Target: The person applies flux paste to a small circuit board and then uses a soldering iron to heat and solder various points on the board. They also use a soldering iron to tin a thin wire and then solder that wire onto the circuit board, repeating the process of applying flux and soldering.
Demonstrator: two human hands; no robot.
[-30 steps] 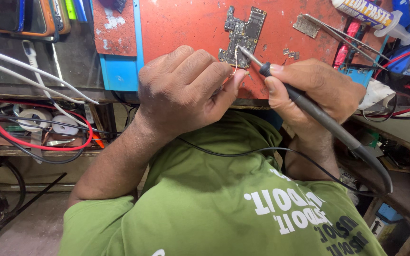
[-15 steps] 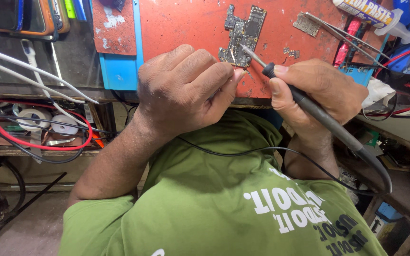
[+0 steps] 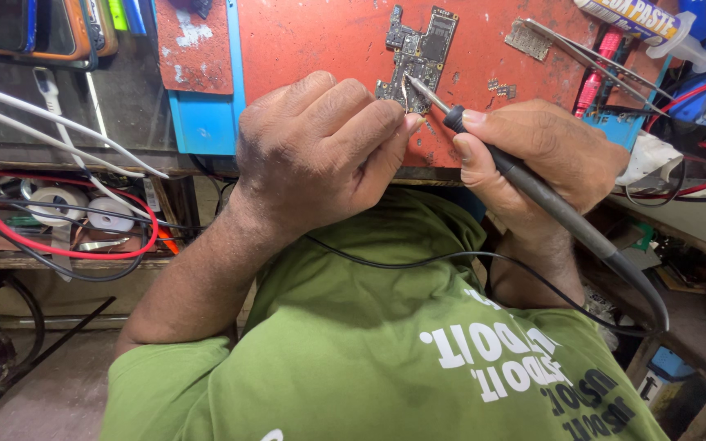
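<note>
Soldering cleanly needs the right hand (image 3: pixel 545 159) gripping the soldering iron (image 3: pixel 533 192) steadily while the left hand (image 3: pixel 320 151), clenched around something thin, braces beside the circuit board (image 3: pixel 417 49)

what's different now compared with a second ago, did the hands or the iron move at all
The soldering iron in the right hand slid its tip left along the circuit board, closer to the left hand fingertips. Nothing was picked up or let go. The board, red mat and tweezers stayed put.
</note>
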